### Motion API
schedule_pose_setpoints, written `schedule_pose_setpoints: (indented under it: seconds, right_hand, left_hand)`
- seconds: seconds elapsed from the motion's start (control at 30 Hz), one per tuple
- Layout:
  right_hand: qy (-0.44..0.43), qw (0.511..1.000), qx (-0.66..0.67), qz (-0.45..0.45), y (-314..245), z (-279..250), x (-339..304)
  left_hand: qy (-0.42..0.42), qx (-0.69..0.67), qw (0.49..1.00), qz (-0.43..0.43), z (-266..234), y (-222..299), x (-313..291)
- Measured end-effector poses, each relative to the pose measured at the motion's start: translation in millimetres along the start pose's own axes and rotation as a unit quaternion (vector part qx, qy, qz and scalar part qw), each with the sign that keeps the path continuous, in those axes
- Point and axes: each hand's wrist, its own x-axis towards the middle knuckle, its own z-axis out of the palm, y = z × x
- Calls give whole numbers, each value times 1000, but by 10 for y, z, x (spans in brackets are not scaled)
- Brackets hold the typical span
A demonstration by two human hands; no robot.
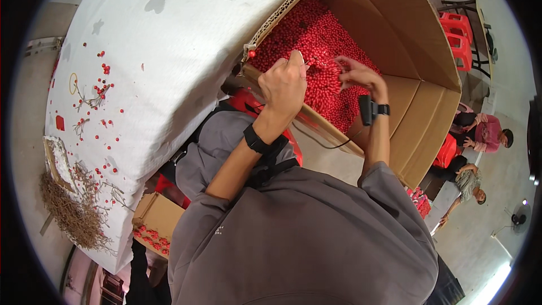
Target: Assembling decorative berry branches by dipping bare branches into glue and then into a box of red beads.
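Note:
Small red berries (305, 28), bright and round, are heaped in a large open cardboard box (418, 113) in front of me. My left hand (284, 86) is closed in a pinch above the box's near edge, with the thumb and forefinger toward the berries. What it pinches is too small to make out. Over the heap, my right hand (361, 74) has its fingers curved and spread apart beside a rounded mass of berries between the hands. Whether that mass is separate from the heap, I cannot tell. Both wrists wear black straps.
A white-covered table (186, 28) on the left carries scattered berries, bare twigs (76, 214) and a yellow rubber band (73, 83). A smaller cardboard box (155, 220) with red berry clusters is below it. Red stools (458, 51) and two seated people (486, 133) are at the right.

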Motion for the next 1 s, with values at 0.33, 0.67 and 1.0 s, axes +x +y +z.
schedule_pose_setpoints:
  seconds: [0.33,0.67,1.0]
  right_hand:
    - [328,932,-127,-86,-1092,546,-1066]
    - [431,869,-236,-54,-79,-98,-192]
    - [157,986,-7,-48,247,193,273]
  left_hand:
    - [30,-5,1000,9,29,-1,14]
    - [0,-7,1000,0,-23,-44,-25]
    - [-10,16,1000,7,13,-44,-25]
